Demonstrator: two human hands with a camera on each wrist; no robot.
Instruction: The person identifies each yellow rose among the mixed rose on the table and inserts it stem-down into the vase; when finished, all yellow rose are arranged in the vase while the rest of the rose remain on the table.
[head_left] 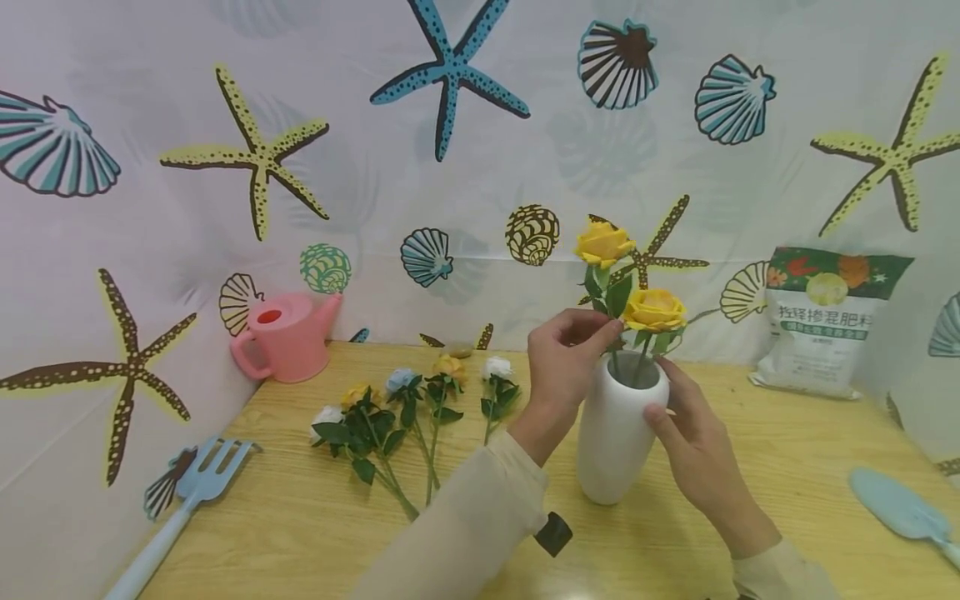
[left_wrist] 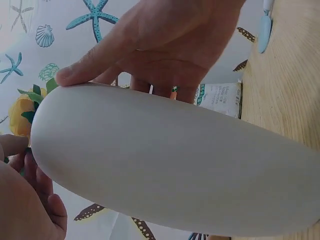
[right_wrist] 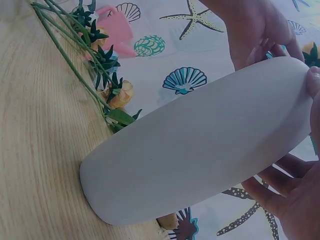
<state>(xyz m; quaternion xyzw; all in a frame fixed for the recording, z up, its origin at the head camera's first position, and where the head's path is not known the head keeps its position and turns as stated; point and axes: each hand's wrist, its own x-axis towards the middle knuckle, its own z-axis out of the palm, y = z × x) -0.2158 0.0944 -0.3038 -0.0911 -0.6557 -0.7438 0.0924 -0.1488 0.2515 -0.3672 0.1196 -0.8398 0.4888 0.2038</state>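
A stem (head_left: 617, 354) is pinched at the vase (head_left: 613, 442) mouth by the left hand (head_left: 564, 357); the vase, mid-worktop (head_left: 787, 475), is grasped at 3 o'clock by the right hand (head_left: 693, 442).

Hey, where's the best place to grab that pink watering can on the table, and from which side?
Probably by the loop handle on the left side of the pink watering can, coming in from the left-front. The spout points up to the right toward the wall, and the can stands upright near the corner of the table, so the handle looks like the freest, most graspable part.
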